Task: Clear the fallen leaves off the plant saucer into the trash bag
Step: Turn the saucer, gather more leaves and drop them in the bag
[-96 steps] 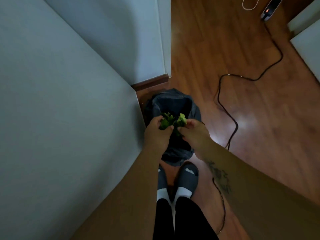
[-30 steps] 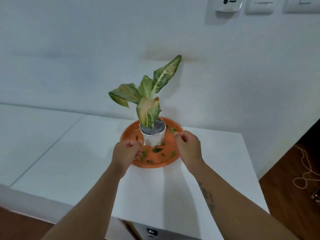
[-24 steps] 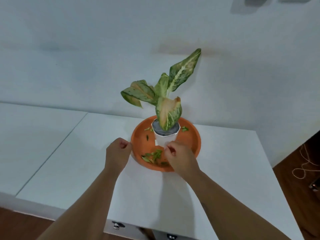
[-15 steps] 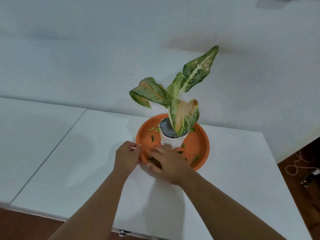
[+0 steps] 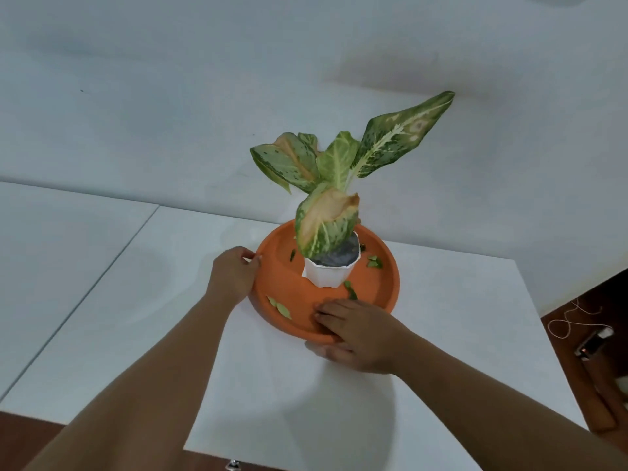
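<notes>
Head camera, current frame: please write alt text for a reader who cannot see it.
Two bare hands work at an orange saucer holding a white pot with a variegated plant, on a white table. The left hand grips the saucer's left rim; the right hand reaches over the near rim. Green leaf scraps remain inside.

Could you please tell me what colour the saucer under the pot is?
Orange saucer; the head view shows it best.
</notes>
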Demonstrator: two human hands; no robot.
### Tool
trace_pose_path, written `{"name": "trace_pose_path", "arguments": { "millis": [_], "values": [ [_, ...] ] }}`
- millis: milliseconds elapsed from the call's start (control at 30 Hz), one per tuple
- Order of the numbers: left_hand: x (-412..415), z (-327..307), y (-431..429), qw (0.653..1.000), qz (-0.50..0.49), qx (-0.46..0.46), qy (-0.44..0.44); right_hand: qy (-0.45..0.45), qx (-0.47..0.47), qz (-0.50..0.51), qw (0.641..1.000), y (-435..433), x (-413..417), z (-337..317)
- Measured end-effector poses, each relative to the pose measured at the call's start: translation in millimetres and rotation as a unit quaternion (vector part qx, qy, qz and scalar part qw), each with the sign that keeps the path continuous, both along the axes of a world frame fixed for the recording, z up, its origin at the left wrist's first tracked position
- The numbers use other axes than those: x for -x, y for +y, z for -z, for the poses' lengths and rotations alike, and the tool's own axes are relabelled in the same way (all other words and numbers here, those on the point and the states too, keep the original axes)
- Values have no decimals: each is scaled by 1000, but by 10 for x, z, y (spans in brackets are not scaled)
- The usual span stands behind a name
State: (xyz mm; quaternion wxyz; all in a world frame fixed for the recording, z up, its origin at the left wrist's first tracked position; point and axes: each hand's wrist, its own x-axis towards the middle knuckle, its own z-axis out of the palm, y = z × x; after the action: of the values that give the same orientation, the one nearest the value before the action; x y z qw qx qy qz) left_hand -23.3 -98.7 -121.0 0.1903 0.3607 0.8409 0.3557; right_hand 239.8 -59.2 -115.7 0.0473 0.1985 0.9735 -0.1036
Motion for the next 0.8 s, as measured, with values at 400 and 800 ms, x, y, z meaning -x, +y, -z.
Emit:
{"name": "trace_pose_path", "arguments": {
  "millis": [400,800],
  "values": [
    [-302,59,-506,963,-110,-72,-235,91,110,12,990,-103,824,67],
    [-132,57,-358,951,-88,-49,-293,31,33,-64,997,-63,272,84]
  ]
}}
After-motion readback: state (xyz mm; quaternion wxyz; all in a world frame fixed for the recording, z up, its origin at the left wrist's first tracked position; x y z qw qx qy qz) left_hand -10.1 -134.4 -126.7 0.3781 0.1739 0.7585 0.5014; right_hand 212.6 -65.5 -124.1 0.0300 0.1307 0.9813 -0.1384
